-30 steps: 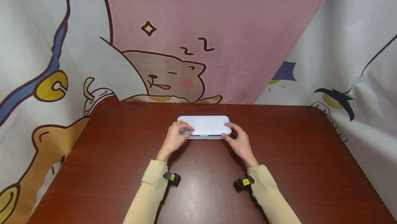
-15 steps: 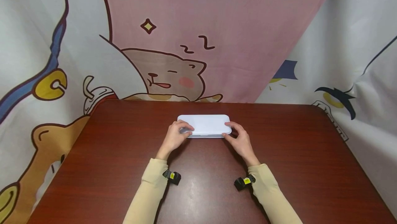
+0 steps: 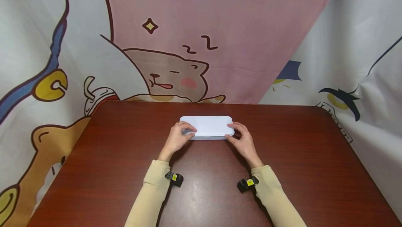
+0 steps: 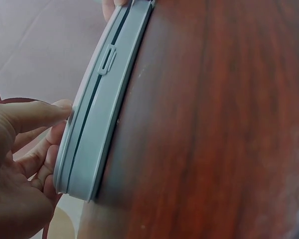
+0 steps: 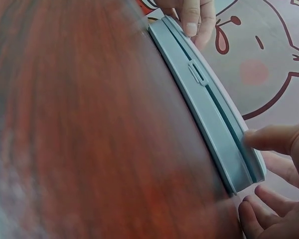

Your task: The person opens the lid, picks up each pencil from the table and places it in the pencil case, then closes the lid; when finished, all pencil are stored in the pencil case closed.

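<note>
A flat, white plastic case with rounded corners lies lengthwise near the far edge of the table. My left hand grips its left end, thumb on the front edge and fingers at the lid. At the other end, my right hand holds it the same way, thumb in front. Both wrist views show a narrow dark seam between the lid and the base, with a small latch midway along the front. The inside of the case is hidden.
The reddish-brown wooden table spreads around the case. Behind it hangs a curtain with cartoon animals. A small black wrist camera is strapped to the left forearm, another camera to the right.
The lid has come down: the dark gap along the case's front has narrowed since a second ago. Both hands have stayed at the two ends. The head view has shifted slightly.
</note>
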A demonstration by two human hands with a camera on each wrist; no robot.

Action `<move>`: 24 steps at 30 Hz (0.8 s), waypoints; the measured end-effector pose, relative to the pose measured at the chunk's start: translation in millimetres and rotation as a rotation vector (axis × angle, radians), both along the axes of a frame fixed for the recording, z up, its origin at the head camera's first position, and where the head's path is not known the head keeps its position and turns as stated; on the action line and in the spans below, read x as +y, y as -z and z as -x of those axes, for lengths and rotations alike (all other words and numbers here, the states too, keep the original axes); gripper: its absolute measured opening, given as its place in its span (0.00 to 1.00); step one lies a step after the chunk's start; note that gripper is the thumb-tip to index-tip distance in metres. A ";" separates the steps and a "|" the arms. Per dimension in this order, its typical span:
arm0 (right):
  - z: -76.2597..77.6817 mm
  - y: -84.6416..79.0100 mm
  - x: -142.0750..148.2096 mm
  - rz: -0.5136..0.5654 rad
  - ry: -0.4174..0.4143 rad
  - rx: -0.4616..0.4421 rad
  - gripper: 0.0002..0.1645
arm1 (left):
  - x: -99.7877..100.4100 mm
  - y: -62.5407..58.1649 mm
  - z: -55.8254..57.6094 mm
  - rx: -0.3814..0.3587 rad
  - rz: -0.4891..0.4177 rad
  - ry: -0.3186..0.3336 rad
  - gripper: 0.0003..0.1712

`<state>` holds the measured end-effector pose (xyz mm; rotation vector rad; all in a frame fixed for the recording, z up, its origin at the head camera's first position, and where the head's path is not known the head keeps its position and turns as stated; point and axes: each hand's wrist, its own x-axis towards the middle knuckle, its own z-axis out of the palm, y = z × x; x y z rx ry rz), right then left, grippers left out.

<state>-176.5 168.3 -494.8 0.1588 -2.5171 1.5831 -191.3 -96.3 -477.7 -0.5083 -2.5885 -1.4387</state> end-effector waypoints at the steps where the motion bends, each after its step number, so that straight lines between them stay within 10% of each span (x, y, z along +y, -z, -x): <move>1: 0.3 0.2 -0.2 0.002 -0.002 0.000 0.25 | -0.3 0.0 0.1 -0.003 0.001 0.006 0.08; 12: 2.5 2.0 -2.8 0.075 -0.057 0.022 0.23 | -4.5 1.3 3.0 -0.036 -0.006 0.123 0.12; 24: 5.0 0.0 -6.8 0.028 -0.050 -0.022 0.25 | -1.0 3.5 6.1 -0.049 -0.001 0.100 0.09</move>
